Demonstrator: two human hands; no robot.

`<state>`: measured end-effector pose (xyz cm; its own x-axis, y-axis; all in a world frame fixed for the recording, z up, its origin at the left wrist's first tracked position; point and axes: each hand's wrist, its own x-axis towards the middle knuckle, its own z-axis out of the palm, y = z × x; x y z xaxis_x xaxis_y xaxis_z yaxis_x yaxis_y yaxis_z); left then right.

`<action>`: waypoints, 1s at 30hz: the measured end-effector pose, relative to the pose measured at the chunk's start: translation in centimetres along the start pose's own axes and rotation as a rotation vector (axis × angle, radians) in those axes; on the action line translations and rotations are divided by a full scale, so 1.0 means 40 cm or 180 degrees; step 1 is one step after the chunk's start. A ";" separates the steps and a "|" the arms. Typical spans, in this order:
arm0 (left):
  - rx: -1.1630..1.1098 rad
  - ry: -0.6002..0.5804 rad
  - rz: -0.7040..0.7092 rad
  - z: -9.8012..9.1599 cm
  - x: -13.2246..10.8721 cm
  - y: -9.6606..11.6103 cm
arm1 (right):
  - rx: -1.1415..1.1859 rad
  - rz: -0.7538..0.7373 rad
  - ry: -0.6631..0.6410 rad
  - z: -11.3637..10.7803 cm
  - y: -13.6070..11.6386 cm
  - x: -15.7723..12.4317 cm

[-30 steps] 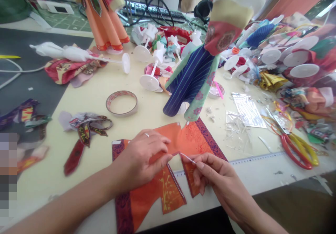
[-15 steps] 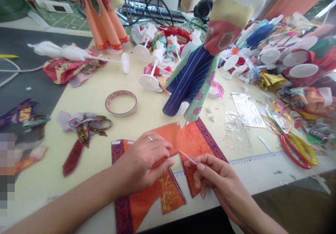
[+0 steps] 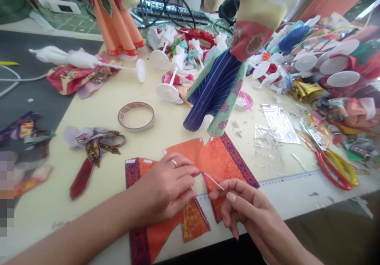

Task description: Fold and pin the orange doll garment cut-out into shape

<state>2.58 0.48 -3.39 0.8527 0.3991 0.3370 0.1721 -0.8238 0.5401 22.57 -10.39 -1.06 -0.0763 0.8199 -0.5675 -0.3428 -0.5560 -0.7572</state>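
Note:
An orange paper garment piece [image 3: 213, 160] with purple patterned borders lies flat near the table's front edge. My left hand [image 3: 166, 189], a ring on one finger, presses down on its middle, fingers closed against the paper. My right hand [image 3: 240, 205] pinches the free end of a thin white tape strip [image 3: 213, 181] that runs up to the left hand's fingertips along a cut edge of the garment. A paper doll in a blue striped skirt [image 3: 216, 90] stands just behind the piece.
A tape roll [image 3: 136, 116] lies behind left. Red and yellow scissors [image 3: 335, 168] sit at the right, next to clear plastic scraps [image 3: 276, 132]. White doll stands [image 3: 169, 90], fabric scraps [image 3: 95, 146] and heaps of coloured paper crowd the back and right. A ruler edge [image 3: 285, 181] runs along the front.
My left hand has flattened further onto the orange piece and shifted slightly right. My right hand has moved down a little, still pinching the white strip.

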 end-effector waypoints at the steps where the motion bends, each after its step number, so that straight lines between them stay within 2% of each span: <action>1: 0.0006 -0.0004 0.0006 0.001 0.001 0.000 | 0.0001 0.0006 -0.0011 0.000 0.000 -0.001; 30: 0.0082 0.0037 0.0046 0.005 0.002 0.000 | 0.0088 0.0105 -0.0102 0.007 0.009 -0.006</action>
<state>2.76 0.44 -3.50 0.8495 0.3916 0.3536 0.1725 -0.8395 0.5152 22.18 -10.76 -1.11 -0.1177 0.8053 -0.5811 -0.3653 -0.5792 -0.7287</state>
